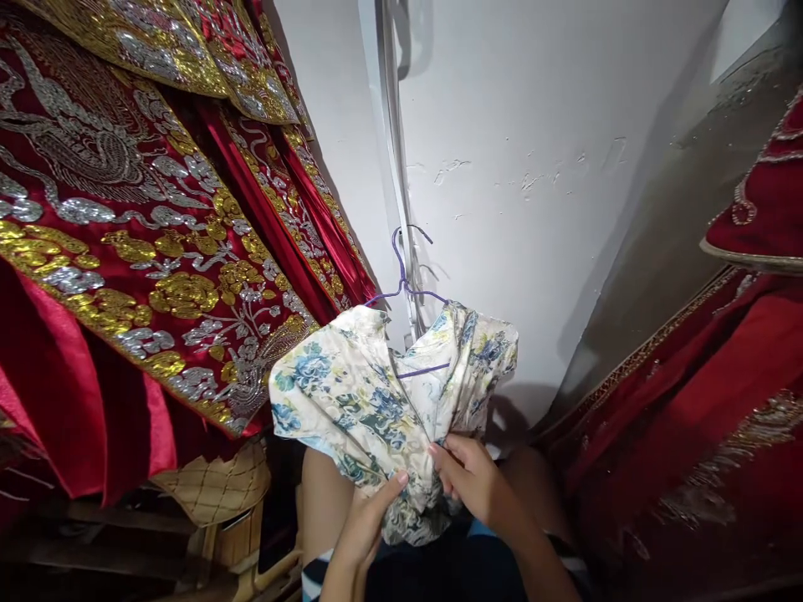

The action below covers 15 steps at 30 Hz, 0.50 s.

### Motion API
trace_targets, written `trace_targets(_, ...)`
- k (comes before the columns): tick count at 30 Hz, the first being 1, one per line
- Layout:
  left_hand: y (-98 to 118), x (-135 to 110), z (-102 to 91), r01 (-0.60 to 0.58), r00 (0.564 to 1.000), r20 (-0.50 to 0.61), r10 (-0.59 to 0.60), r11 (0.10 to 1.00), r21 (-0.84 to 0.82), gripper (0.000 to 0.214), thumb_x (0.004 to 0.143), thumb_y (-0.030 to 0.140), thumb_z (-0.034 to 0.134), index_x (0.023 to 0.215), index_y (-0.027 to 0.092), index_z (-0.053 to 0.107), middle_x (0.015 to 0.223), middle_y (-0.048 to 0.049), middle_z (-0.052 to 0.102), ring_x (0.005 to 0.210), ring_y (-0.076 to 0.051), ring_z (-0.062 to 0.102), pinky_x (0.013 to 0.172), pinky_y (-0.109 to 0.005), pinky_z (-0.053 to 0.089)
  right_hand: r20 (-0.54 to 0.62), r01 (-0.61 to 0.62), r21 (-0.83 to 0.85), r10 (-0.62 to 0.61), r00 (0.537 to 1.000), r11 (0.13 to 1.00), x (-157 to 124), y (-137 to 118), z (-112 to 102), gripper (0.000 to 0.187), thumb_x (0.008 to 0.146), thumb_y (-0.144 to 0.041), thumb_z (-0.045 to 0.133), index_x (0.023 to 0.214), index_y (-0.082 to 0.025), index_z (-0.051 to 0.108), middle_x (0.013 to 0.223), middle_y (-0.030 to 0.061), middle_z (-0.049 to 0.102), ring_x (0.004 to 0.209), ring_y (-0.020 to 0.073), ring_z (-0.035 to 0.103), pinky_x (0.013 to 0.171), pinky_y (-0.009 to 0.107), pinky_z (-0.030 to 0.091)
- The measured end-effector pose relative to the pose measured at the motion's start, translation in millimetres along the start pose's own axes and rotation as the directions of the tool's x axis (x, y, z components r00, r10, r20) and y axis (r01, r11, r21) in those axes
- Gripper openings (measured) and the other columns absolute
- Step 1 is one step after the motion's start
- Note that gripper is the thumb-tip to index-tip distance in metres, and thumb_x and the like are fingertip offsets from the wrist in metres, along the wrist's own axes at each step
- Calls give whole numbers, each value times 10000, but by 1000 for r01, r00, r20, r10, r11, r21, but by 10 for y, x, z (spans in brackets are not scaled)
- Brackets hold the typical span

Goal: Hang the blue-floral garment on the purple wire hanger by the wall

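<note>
A white blouse [376, 393] with blue and yellow flowers hangs on a purple hanger [400, 284], its hook pointing up and its lower bar showing in the V neckline. My left hand [370, 514] grips the lower front of the blouse, thumb on top and the other fingers hidden beneath the cloth. Close to the bottom of the neckline, my right hand [467, 477] pinches the fabric between thumb and fingers. The blouse's lower part is bunched up between and below my hands, over my lap.
Red garments with gold and silver sequins [188, 293] hang on the left, above a woven chair [219, 485]. More red embroidered cloth [703, 401] hangs at the right. A white wall [514, 125] with a vertical strip [386, 125] stands in front, behind the hanger.
</note>
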<state>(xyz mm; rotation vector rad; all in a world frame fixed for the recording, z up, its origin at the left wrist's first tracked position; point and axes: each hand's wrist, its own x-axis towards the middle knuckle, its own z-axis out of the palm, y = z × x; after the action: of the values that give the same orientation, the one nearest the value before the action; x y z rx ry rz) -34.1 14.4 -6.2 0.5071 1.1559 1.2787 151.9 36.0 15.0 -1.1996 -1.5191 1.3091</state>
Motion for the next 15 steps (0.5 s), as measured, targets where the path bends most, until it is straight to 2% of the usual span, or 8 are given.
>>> trace_targets(5, -159, 132, 207, -156, 985, -78, 154, 988, -19, 588, 633, 294, 904, 1154, 197, 651, 1116, -130, 724, 1242, -353, 611, 1070, -481, 482, -206, 23, -49, -32, 978, 999, -67, 44, -145, 397, 948, -491, 533, 668, -221, 451, 534, -21, 532, 513, 137, 499, 529, 263, 366)
trace_targets(7, -177, 210, 211, -342, 917, -218, 336, 940, 11, 615, 648, 304, 880, 1190, 209, 604, 1169, -118, 681, 1229, -339, 603, 1064, -483, 472, -246, 27, -53, -39, 969, 998, -87, 19, -184, 390, 942, -454, 539, 644, -225, 436, 530, -17, 535, 514, 138, 501, 532, 264, 370)
trace_targets(8, -182, 235, 203, -461, 835, -304, 458, 885, 67, 634, 651, 304, 869, 1208, 215, 577, 1207, -111, 648, 1236, -326, 588, 1077, -478, 455, -244, 19, -36, -27, 969, 999, -96, 8, -193, 378, 942, -438, 533, 643, -224, 443, 530, -17, 538, 512, 138, 503, 529, 263, 371)
trace_targets(10, -198, 239, 194, -671, 580, -393, 714, 692, 267, 666, 661, 277, 854, 1240, 227, 529, 1282, -100, 571, 1262, -292, 543, 1112, -459, 408, -204, -11, 28, 17, 979, 1000, -108, 1, -188, 335, 941, -404, 523, 667, -215, 489, 528, -18, 543, 503, 137, 505, 520, 258, 372)
trace_targets(11, -214, 218, 205, -732, 458, -357, 814, 573, 368, 643, 679, 257, 843, 1237, 231, 523, 1288, -96, 549, 1260, -275, 532, 1113, -443, 400, -177, -23, 60, 33, 984, 998, -112, 5, -175, 315, 939, -391, 521, 682, -208, 519, 522, -19, 542, 496, 135, 502, 515, 255, 371)
trace_targets(12, -237, 187, 231, -768, 381, -268, 885, 464, 441, 581, 705, 240, 826, 1210, 230, 539, 1270, -93, 547, 1245, -263, 533, 1090, -420, 416, -148, -24, 84, 37, 988, 996, -115, 14, -157, 307, 936, -383, 525, 690, -200, 545, 516, -19, 542, 493, 133, 501, 515, 253, 371)
trace_targets(13, -268, 151, 272, -791, 367, -143, 919, 389, 473, 493, 736, 232, 806, 1168, 225, 568, 1241, -96, 557, 1219, -257, 543, 1044, -392, 448, -121, -15, 103, 27, 992, 995, -117, 24, -134, 311, 936, -383, 532, 694, -192, 568, 513, -17, 545, 495, 132, 502, 518, 252, 374)
trace_targets(15, -340, 87, 385, -808, 475, 84, 876, 397, 435, 318, 799, 252, 754, 1084, 207, 619, 1150, -102, 594, 1086, -241, 604, 886, -335, 516, -68, 21, 133, -12, 998, 991, -116, 43, -81, 340, 935, -406, 554, 684, -181, 598, 519, -10, 557, 506, 128, 508, 528, 248, 384)
